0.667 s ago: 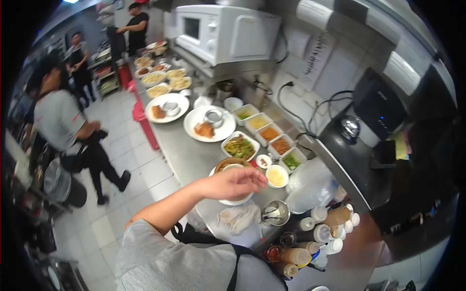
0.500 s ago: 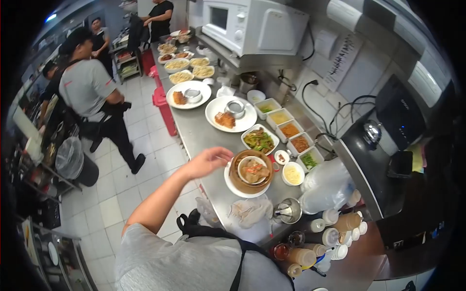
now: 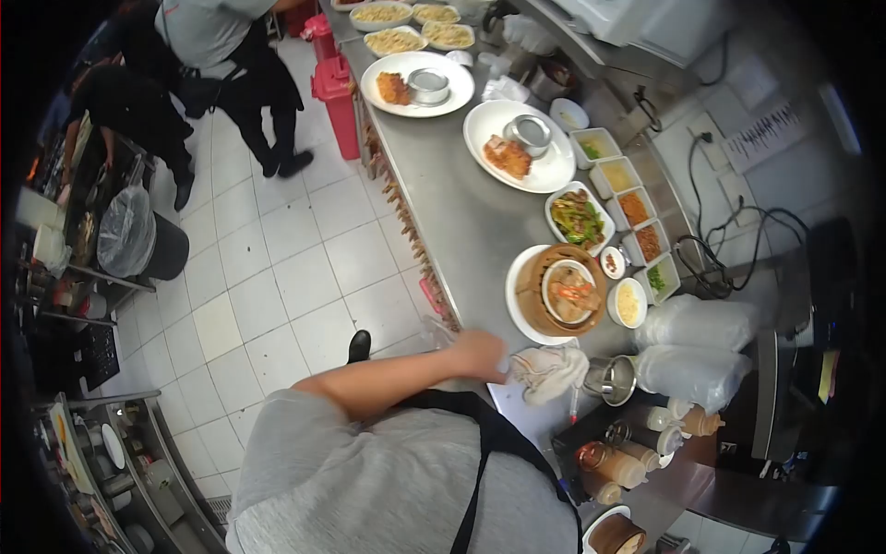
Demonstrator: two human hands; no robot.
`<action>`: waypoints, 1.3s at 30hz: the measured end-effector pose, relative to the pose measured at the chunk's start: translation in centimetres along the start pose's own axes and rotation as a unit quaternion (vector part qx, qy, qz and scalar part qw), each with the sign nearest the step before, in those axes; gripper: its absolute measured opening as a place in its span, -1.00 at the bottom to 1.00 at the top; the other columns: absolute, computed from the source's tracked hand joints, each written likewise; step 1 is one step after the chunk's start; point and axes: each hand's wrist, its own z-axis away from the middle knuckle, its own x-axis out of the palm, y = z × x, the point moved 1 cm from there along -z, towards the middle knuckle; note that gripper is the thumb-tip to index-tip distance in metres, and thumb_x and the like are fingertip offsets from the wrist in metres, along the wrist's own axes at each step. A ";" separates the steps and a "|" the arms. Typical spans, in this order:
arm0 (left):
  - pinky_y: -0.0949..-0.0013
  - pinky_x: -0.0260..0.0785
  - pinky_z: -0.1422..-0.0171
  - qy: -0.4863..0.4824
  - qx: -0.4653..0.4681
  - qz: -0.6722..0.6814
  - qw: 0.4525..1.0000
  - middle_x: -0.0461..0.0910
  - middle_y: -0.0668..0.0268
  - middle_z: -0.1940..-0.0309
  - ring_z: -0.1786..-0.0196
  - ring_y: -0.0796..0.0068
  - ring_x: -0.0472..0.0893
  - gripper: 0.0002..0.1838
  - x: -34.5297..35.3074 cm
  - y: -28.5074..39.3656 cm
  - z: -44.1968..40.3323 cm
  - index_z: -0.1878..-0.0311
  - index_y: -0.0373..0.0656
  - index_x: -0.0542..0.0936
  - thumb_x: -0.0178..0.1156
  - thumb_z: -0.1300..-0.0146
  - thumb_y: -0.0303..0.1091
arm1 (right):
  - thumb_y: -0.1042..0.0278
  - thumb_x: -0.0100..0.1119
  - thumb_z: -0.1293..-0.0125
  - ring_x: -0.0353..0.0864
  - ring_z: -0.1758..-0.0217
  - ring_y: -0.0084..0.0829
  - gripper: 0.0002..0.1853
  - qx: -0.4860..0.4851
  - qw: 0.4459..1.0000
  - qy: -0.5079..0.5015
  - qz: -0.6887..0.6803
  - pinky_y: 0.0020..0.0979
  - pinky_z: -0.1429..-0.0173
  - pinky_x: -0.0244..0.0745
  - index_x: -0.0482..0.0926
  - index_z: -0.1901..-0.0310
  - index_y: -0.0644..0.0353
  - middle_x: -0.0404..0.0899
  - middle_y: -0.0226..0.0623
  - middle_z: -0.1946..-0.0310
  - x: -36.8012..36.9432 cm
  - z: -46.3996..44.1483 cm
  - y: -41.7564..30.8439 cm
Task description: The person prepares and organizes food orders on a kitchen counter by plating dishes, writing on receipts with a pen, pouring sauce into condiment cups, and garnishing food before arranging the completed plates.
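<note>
My left hand [image 3: 480, 355] is at the counter's front edge, fingers curled and blurred, closed at the near end of a crumpled white cloth [image 3: 551, 371]. My right hand is out of sight. Just beyond the cloth, a round bamboo steamer [image 3: 529, 294] rests on a white plate [image 3: 513, 314]. Inside the steamer is a white bowl [image 3: 548, 297] of food with orange-red pieces on top. A metal cup [image 3: 616, 377] lies on its side to the right of the cloth.
White plates [image 3: 555, 175] with fried food and metal moulds stand farther along the steel counter [image 3: 443, 198]. Garnish containers [image 3: 648, 243] line the wall side. Sauce bottles [image 3: 623, 462] and another steamer [image 3: 616, 535] are near me. Co-workers [image 3: 235, 65] stand at the left.
My left hand has moved from beside the steamer back toward me, to the cloth. The view has shifted, bringing a second steamer into sight at the bottom. The steamer stays on its plate.
</note>
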 end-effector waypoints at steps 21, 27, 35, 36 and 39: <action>0.37 0.51 0.14 0.090 0.102 0.813 0.565 0.60 0.14 0.35 0.29 0.32 0.66 -0.75 -0.5 -28.4 2.6 0.04 -0.28 0.50 0.04 -0.32 -0.33 | 0.62 0.06 -0.07 0.31 0.49 -0.52 -0.85 -0.074 0.833 -0.546 -0.037 -0.46 0.35 0.30 0.42 0.28 0.31 0.36 -0.35 0.51 25.6 23.4 -15.9; 0.56 0.33 0.28 0.367 -0.262 0.648 0.614 0.58 0.24 0.29 0.41 0.52 0.49 -0.77 6.6 -40.9 -7.6 0.13 -0.20 0.53 0.19 -0.22 -0.30 | 0.74 -0.07 0.03 0.37 0.31 -0.24 -0.75 -0.120 0.816 -0.565 0.024 -0.34 0.14 0.32 0.37 0.24 0.36 0.36 -0.12 0.37 25.7 23.2 -16.5; 0.56 0.21 -0.01 0.284 -0.212 0.882 0.309 0.45 0.19 -0.04 -0.18 0.54 0.37 -0.52 1.5 -41.3 -11.1 -0.18 -0.17 0.34 0.09 -0.29 -0.11 | 0.68 -0.05 -0.06 0.40 0.26 -0.23 -0.77 -0.093 0.817 -0.569 0.008 -0.32 0.07 0.33 0.36 0.19 0.34 0.39 -0.12 0.33 25.5 23.3 -16.4; 0.56 0.23 0.01 0.298 -0.232 0.865 0.330 0.50 0.20 0.04 -0.11 0.52 0.43 -0.52 0.6 -40.9 -10.4 -0.14 -0.18 0.39 0.09 -0.29 -0.06 | 0.68 -0.05 -0.06 0.40 0.26 -0.23 -0.77 -0.088 0.820 -0.565 0.005 -0.32 0.07 0.33 0.36 0.19 0.34 0.39 -0.12 0.33 25.2 23.2 -16.2; 0.39 0.20 0.18 0.313 -0.218 0.821 0.425 0.55 0.48 0.07 0.16 0.64 0.41 -0.45 2.2 -41.7 -9.9 -0.02 0.00 0.52 0.09 -0.17 0.24 | 0.70 -0.06 -0.04 0.40 0.09 -0.17 -0.65 -0.137 0.821 -0.555 0.016 -0.31 -0.07 0.30 0.35 0.07 0.36 0.35 -0.06 0.17 25.1 23.9 -14.2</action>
